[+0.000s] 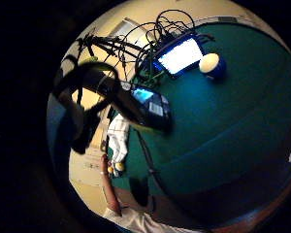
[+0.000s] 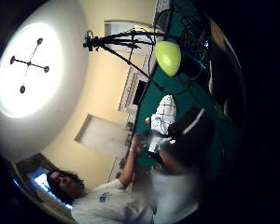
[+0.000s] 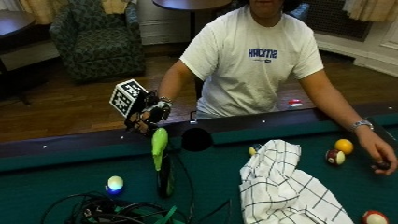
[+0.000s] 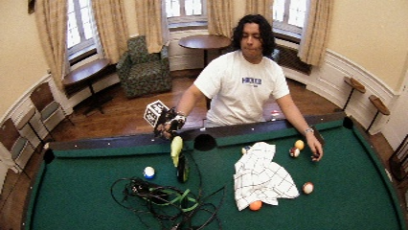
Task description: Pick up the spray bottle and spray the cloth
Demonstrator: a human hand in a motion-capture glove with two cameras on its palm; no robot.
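One gloved right hand (image 3: 148,117) hovers over the rail, fingers loosely curled, holding nothing.
Outside view: the yellow-green-topped dark spray bottle (image 3: 161,161) stands just below that hand; the white checked cloth (image 3: 283,186) lies between both hands. Wide view: same layout.

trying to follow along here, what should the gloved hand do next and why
Probably lower the gloved right hand onto the spray bottle and close around its dark body. The hand hangs over the table rail, just above the bottle's green head, holding nothing, and the bottle stands upright on the felt. The checked cloth lies to the side of the bottle, unsprayed as far as I can see.
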